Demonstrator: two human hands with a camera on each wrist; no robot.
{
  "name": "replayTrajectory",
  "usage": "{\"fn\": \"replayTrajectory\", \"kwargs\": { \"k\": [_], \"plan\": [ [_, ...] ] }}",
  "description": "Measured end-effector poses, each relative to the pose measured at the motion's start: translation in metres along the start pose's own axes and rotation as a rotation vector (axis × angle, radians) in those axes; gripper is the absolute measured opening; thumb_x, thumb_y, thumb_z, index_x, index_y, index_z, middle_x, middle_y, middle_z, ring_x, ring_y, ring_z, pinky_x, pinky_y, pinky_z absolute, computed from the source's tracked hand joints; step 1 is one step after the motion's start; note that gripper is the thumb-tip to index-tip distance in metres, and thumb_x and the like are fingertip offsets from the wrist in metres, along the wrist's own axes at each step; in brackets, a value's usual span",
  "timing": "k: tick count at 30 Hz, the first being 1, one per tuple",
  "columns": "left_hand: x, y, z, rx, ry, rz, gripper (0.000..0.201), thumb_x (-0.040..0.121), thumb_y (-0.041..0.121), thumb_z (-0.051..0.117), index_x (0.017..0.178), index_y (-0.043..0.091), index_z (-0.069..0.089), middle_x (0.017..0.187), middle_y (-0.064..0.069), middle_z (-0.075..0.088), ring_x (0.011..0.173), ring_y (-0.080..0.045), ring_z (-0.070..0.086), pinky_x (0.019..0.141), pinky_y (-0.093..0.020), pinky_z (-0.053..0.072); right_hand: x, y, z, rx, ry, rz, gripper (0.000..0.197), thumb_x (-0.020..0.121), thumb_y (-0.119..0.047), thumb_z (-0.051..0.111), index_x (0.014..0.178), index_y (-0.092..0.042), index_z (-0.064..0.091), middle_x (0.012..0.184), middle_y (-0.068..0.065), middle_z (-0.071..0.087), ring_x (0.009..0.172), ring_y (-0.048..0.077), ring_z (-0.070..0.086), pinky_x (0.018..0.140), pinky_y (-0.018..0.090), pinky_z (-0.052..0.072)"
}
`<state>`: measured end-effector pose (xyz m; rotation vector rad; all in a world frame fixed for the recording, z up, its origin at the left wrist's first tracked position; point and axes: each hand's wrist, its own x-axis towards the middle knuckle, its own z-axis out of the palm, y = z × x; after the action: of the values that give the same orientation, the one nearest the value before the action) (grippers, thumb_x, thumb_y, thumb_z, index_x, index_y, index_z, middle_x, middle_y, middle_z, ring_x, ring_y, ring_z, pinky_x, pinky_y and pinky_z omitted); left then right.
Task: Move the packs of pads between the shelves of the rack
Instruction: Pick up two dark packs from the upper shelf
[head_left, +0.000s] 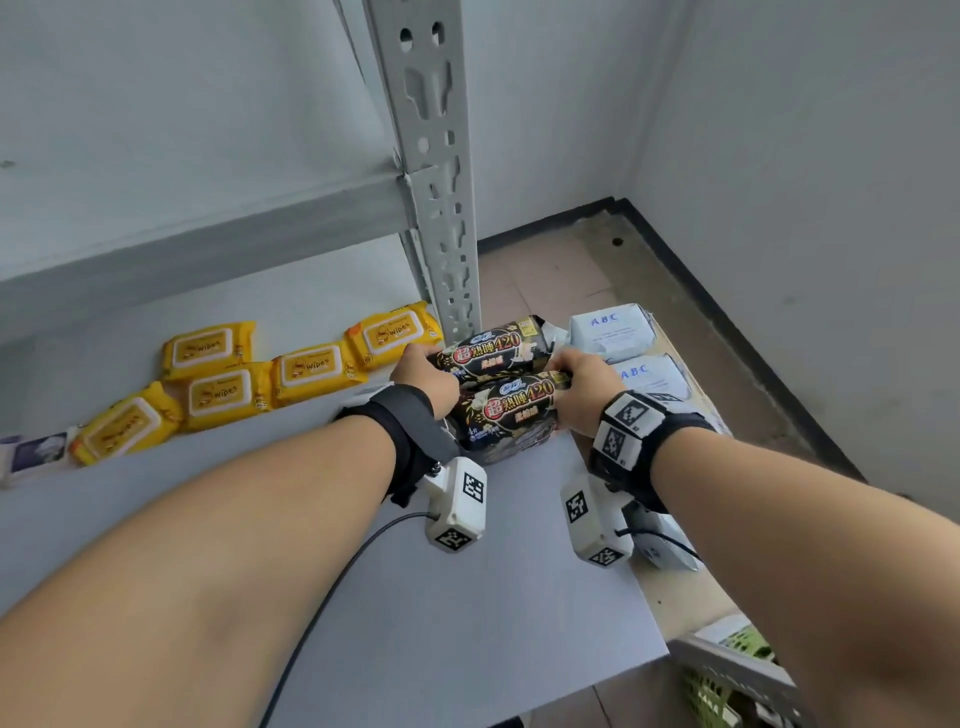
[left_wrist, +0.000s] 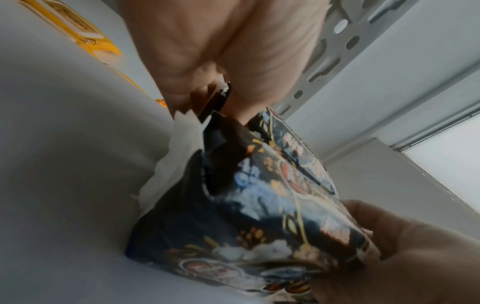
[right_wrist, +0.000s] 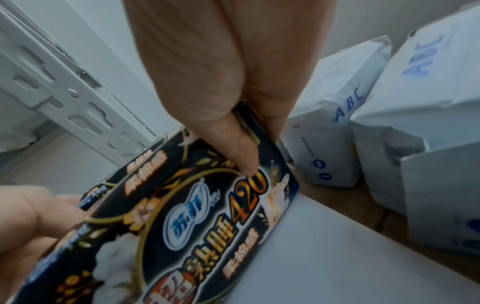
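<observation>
Hands work as a pair at the foot of the rack post (head_left: 436, 171). The left hand (head_left: 423, 376) has its grip closed on the left ends of the black packs of pads (head_left: 506, 384), and the right hand (head_left: 584, 387) pinches the right end of the nearer pack, thumb on the printed face. Two packs lie one behind the other, touching, just in front of the post and at the right edge of the grey shelf (head_left: 467, 597); a third may sit under the nearer one, though I cannot tell. Squeezing from both ends is probably meant to keep the soft packs together as one bundle for a single lift.

Left of the post, yellow wipes packs (head_left: 260, 374) lie in a loose cluster on the same shelf, near the left hand but apart from the black packs. Right of the post, white ABC packs (head_left: 608, 330) stand on a brown surface beside the shelf.
</observation>
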<state>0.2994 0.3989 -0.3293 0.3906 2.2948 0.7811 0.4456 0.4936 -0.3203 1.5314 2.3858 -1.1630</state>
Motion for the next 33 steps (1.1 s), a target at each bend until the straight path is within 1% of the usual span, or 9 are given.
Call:
{"fn": "replayTrajectory", "kwargs": {
  "k": [4,7,10,12,18,23,26,28,33],
  "plan": [
    [-0.003,0.002,-0.001,-0.027,0.005,0.000,0.052,0.087,0.003,0.054,0.136,0.016,0.042,0.130,-0.010,0.054,0.115,-0.027,0.053,0.086,-0.029,0.045,0.005,-0.001,0.002,0.009,-0.013,0.023,0.033,0.087,-0.005,0.057,0.116,-0.020,0.056,0.099,0.000,0.059,0.086,0.015,0.053,0.074,0.024,0.042],
    [-0.008,0.005,-0.007,-0.024,-0.023,-0.002,0.057,0.086,0.003,0.058,0.139,0.017,0.041,0.133,-0.010,0.052,0.118,-0.026,0.052,0.088,-0.028,0.045,0.002,-0.004,-0.002,-0.033,-0.067,0.065,0.048,0.084,-0.003,0.061,0.126,-0.022,0.049,0.112,0.002,0.061,0.090,0.016,0.054,0.077,0.025,0.045],
    [-0.016,0.006,-0.019,-0.035,-0.063,0.004,0.063,0.084,0.011,0.064,0.142,0.013,0.039,0.139,-0.009,0.047,0.124,-0.024,0.048,0.087,-0.024,0.040,-0.005,-0.013,-0.009,-0.131,-0.109,0.110,0.069,0.076,-0.002,0.069,0.136,-0.022,0.040,0.124,0.008,0.056,0.104,0.024,0.057,0.090,0.036,0.051],
    [-0.022,0.004,-0.031,-0.050,-0.073,0.009,0.064,0.083,0.018,0.067,0.140,0.012,0.040,0.141,-0.009,0.046,0.126,-0.024,0.046,0.090,-0.024,0.038,-0.013,-0.024,-0.017,-0.161,-0.102,0.132,0.078,0.072,0.001,0.071,0.139,-0.022,0.037,0.128,0.010,0.051,0.111,0.028,0.055,0.094,0.040,0.051],
    [-0.052,-0.002,-0.088,-0.171,-0.038,0.087,0.054,0.079,0.023,0.072,0.129,0.016,0.053,0.130,-0.006,0.055,0.117,-0.022,0.055,0.098,-0.027,0.043,-0.049,-0.087,-0.028,-0.136,0.035,0.006,0.068,0.074,-0.011,0.073,0.135,-0.021,0.043,0.127,0.007,0.052,0.111,0.024,0.052,0.093,0.037,0.050],
    [-0.088,-0.019,-0.184,-0.293,0.023,0.227,0.039,0.080,0.022,0.070,0.118,0.018,0.060,0.119,-0.002,0.061,0.106,-0.018,0.059,0.094,-0.028,0.047,-0.095,-0.180,-0.008,0.134,0.035,-0.186,0.060,0.076,-0.023,0.075,0.130,-0.017,0.051,0.127,0.006,0.058,0.109,0.020,0.059,0.095,0.034,0.049],
    [-0.113,-0.044,-0.265,-0.325,0.070,0.312,0.033,0.082,0.025,0.070,0.113,0.019,0.060,0.106,0.004,0.060,0.091,-0.011,0.059,0.072,-0.020,0.046,-0.129,-0.251,0.018,0.212,0.028,-0.297,0.052,0.077,-0.029,0.075,0.124,-0.014,0.056,0.119,0.007,0.062,0.090,0.016,0.061,0.083,0.029,0.049],
    [-0.129,-0.070,-0.325,-0.348,0.125,0.348,0.030,0.083,0.024,0.068,0.111,0.020,0.059,0.102,0.005,0.060,0.089,-0.011,0.058,0.065,-0.017,0.044,-0.156,-0.301,0.041,0.238,0.011,-0.360,0.051,0.078,-0.032,0.075,0.122,-0.012,0.057,0.119,0.010,0.062,0.087,0.015,0.059,0.082,0.030,0.048],
    [-0.154,-0.148,-0.469,-0.382,0.247,0.335,0.023,0.083,0.022,0.066,0.104,0.021,0.059,0.104,-0.003,0.064,0.100,-0.020,0.061,0.086,-0.028,0.047,-0.223,-0.406,0.100,0.180,0.027,-0.404,0.057,0.077,-0.046,0.071,0.124,-0.016,0.057,0.122,0.005,0.062,0.104,0.019,0.059,0.089,0.031,0.047]
  ]
}}
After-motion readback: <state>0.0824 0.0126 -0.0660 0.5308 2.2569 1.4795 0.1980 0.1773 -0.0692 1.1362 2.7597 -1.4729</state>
